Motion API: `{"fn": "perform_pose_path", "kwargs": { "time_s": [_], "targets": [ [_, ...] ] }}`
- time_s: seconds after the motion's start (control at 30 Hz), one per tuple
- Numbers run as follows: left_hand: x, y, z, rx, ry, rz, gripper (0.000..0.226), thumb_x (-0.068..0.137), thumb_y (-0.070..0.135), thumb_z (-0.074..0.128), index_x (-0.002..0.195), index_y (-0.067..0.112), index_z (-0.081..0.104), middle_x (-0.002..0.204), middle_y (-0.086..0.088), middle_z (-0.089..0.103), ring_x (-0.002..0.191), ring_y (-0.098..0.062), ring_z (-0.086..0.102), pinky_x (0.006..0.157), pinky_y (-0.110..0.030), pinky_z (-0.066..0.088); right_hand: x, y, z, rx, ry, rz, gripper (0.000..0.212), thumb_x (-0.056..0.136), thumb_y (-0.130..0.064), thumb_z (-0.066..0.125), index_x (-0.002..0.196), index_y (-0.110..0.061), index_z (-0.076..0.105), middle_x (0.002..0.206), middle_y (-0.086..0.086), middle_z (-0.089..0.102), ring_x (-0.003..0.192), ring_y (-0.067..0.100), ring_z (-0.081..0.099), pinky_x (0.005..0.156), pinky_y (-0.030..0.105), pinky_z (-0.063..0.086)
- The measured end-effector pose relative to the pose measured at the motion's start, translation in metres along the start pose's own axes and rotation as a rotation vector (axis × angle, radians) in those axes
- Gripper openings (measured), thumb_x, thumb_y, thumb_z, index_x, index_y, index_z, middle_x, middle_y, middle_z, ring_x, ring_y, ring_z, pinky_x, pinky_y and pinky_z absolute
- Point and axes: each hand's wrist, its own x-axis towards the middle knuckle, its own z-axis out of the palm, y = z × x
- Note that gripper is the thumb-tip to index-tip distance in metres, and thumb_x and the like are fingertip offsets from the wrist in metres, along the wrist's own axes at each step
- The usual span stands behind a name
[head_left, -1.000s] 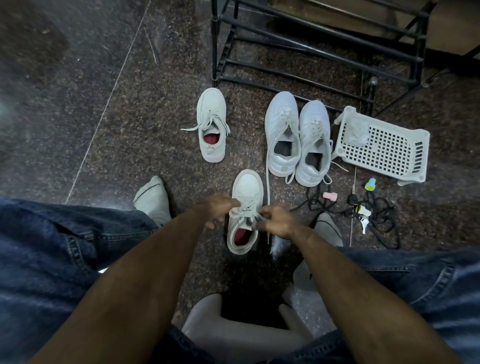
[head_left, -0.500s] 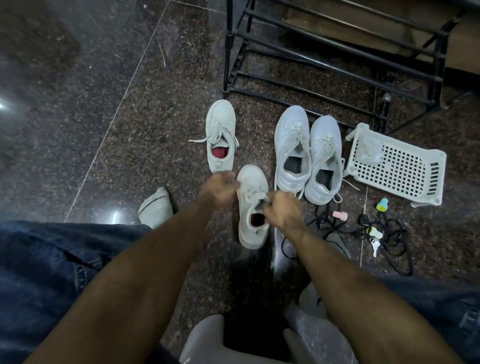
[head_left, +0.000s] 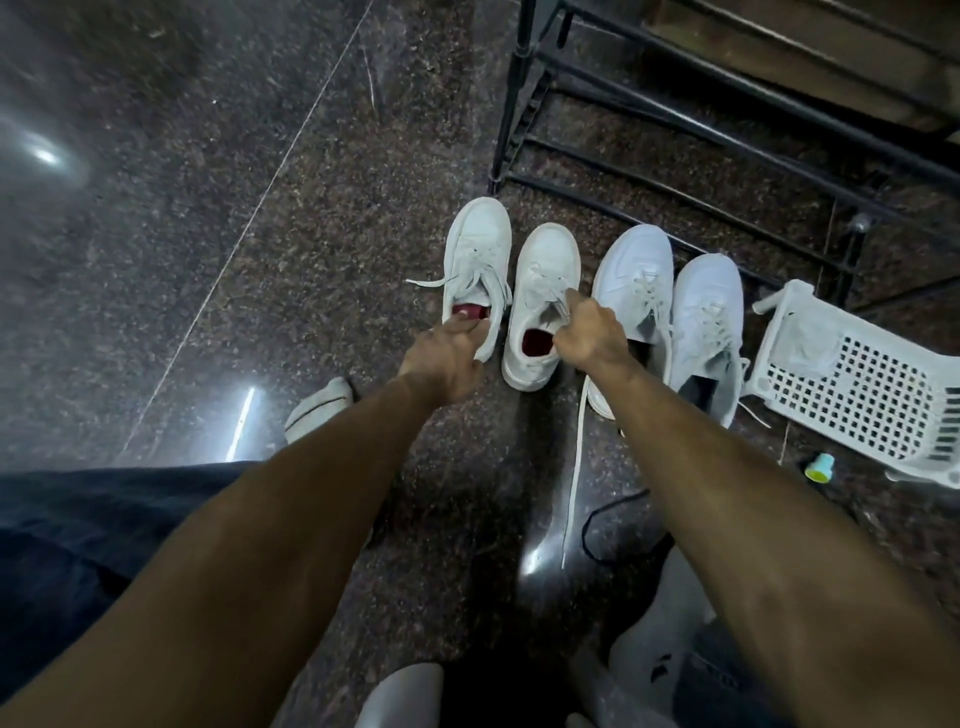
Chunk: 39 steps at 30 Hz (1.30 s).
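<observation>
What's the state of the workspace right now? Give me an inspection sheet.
Surface: dark speckled stone floor, glossy with glare.
Job's things: leftmost sneaker and second sneaker, white, red insides, side by side.
Clutter: pale sneaker pair, white perforated basket, small teal cap, long white lace trailing.
Hands: left hand grips the leftmost sneaker's heel; right hand pinches the second sneaker at its opening.
Cables: black cable on the floor by the right arm.
Surroundings: black metal rack behind the shoes.
</observation>
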Motion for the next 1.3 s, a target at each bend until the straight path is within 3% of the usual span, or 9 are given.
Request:
{"fn": "perform_pose_path", "kwargs": {
  "time_s": [0.23, 0.4, 0.53, 0.6, 0.83, 0.97, 1.03, 1.17, 1.3],
  "targets": [
    [-0.008, 0.010, -0.002, -0.152, 0.041, -0.039, 0.060, 0.089, 0.025, 0.055, 0.146, 0.016, 0.037, 0.154, -0.007, 0.033, 0.142, -0.028, 0.030, 0.111, -0.045, 0.033, -0.051, 0.039, 0.011, -0.067, 0.421, 0.027, 0.043, 0.086, -0.016, 0.052, 0.128, -0.009, 0.055, 0.125, 0.013, 0.057, 0.118, 0.032, 0.050, 0.100, 0.041, 0.039],
    [-0.019, 0.016, -0.006, -0.209, 0.103, -0.107, 0.054, 0.089, 0.027, 0.056, 0.141, 0.018, 0.046, 0.152, -0.005, 0.034, 0.136, -0.027, 0.040, 0.108, -0.044, 0.038, -0.068, 0.085, 0.021, -0.308, 0.049, 0.074, 0.047, 0.087, -0.019, 0.051, 0.134, -0.016, 0.052, 0.131, 0.009, 0.055, 0.128, 0.029, 0.044, 0.113, 0.049, 0.020],
    [-0.041, 0.023, 0.004, -0.254, 0.179, -0.117, 0.056, 0.084, 0.043, 0.040, 0.126, 0.013, 0.061, 0.134, -0.007, 0.054, 0.127, -0.025, 0.050, 0.102, -0.043, 0.044, -0.094, 0.081, 0.024, -0.281, -0.050, 0.034, 0.042, 0.085, -0.017, 0.055, 0.127, -0.022, 0.057, 0.125, 0.008, 0.062, 0.120, 0.028, 0.052, 0.108, 0.043, 0.027],
    [-0.055, 0.029, 0.011, -0.348, 0.216, -0.151, 0.041, 0.087, 0.033, 0.046, 0.113, 0.009, 0.067, 0.119, -0.012, 0.062, 0.115, -0.030, 0.058, 0.097, -0.041, 0.048, -0.117, 0.071, 0.034, -0.294, -0.122, 0.024, 0.035, 0.085, -0.023, 0.056, 0.119, -0.024, 0.061, 0.118, 0.007, 0.066, 0.113, 0.027, 0.058, 0.105, 0.040, 0.034],
    [-0.112, 0.054, 0.051, -0.439, -0.113, -0.282, 0.023, 0.091, 0.023, 0.056, 0.105, 0.014, 0.072, 0.111, -0.009, 0.069, 0.104, -0.028, 0.064, 0.092, -0.040, 0.051, -0.196, 0.053, 0.096, -0.270, -0.284, -0.074, 0.028, 0.085, -0.036, 0.057, 0.110, -0.026, 0.065, 0.114, 0.008, 0.068, 0.110, 0.032, 0.061, 0.098, 0.038, 0.042],
    [-0.123, 0.065, 0.077, -0.572, -0.322, -0.202, 0.053, 0.068, 0.033, 0.072, 0.116, 0.011, 0.066, 0.113, -0.015, 0.068, 0.103, -0.031, 0.064, 0.093, -0.039, 0.051, -0.207, 0.057, 0.105, -0.080, -0.510, -0.115, 0.045, 0.068, -0.046, 0.052, 0.095, -0.015, 0.070, 0.100, 0.013, 0.070, 0.094, 0.027, 0.067, 0.083, 0.036, 0.050],
    [-0.128, 0.073, 0.077, -0.456, -0.310, -0.183, 0.043, 0.075, 0.030, 0.072, 0.117, 0.018, 0.065, 0.113, -0.010, 0.068, 0.103, -0.027, 0.064, 0.091, -0.035, 0.051, -0.206, 0.067, 0.106, 0.070, -0.469, -0.109, 0.036, 0.069, -0.037, 0.051, 0.085, -0.016, 0.074, 0.091, 0.007, 0.074, 0.086, 0.019, 0.066, 0.079, 0.035, 0.053],
    [-0.130, 0.074, 0.080, -0.334, -0.233, -0.197, 0.027, 0.078, 0.037, 0.071, 0.102, 0.030, 0.062, 0.109, 0.000, 0.067, 0.100, -0.022, 0.064, 0.087, -0.032, 0.051, -0.200, 0.079, 0.086, 0.183, -0.074, 0.148, 0.010, 0.075, -0.030, 0.061, 0.082, -0.026, 0.069, 0.084, -0.007, 0.072, 0.082, 0.018, 0.066, 0.071, 0.026, 0.050],
    [-0.126, 0.074, 0.083, -0.292, -0.235, -0.187, 0.024, 0.079, 0.041, 0.070, 0.098, 0.030, 0.062, 0.108, 0.000, 0.067, 0.101, -0.023, 0.064, 0.086, -0.033, 0.051, -0.194, 0.080, 0.084, 0.068, -0.136, 0.094, 0.029, 0.074, -0.033, 0.066, 0.098, -0.025, 0.052, 0.102, -0.002, 0.063, 0.094, 0.025, 0.061, 0.075, 0.033, 0.046]
  ]
}}
